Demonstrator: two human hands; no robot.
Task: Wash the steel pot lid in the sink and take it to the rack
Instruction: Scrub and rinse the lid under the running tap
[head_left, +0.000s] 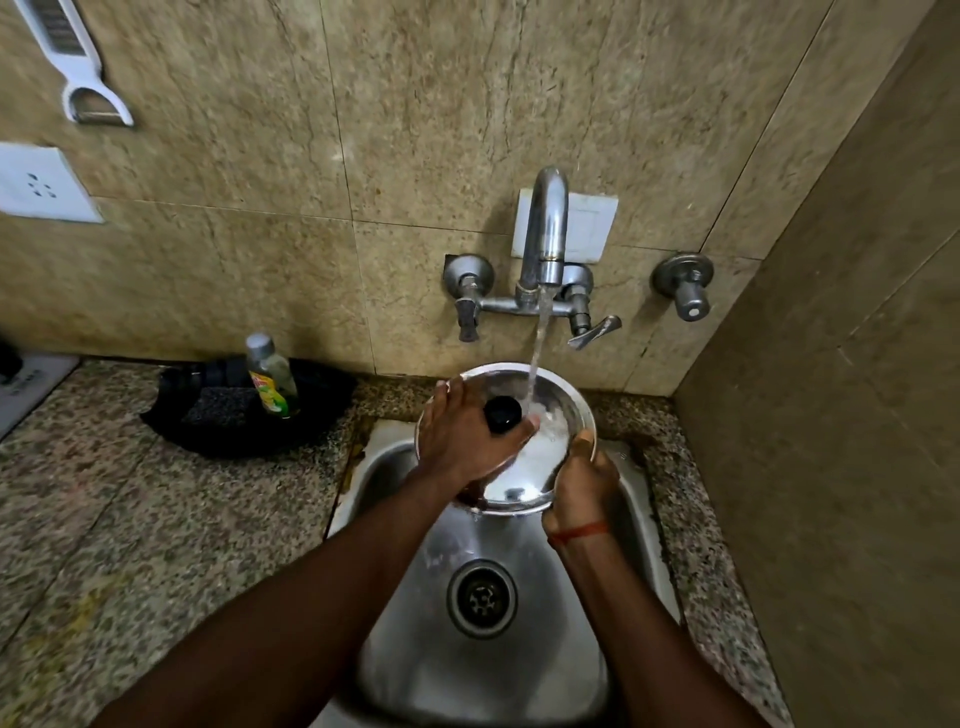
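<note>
2 hands (465, 441) (582, 483) on lid (535, 467), over sink (519, 670)

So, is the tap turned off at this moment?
No, water runs from the tap down onto the lid held over the sink.

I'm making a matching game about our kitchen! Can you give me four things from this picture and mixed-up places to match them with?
Things:
1. pot lid
2. soap bottle
3. white peeler
4. drain

Places:
A. hanging on the wall
B. at the bottom of the sink
C. under the water running from the tap
D. in the black tray, left of the sink

Pairs: 1-C, 2-D, 3-A, 4-B
</note>
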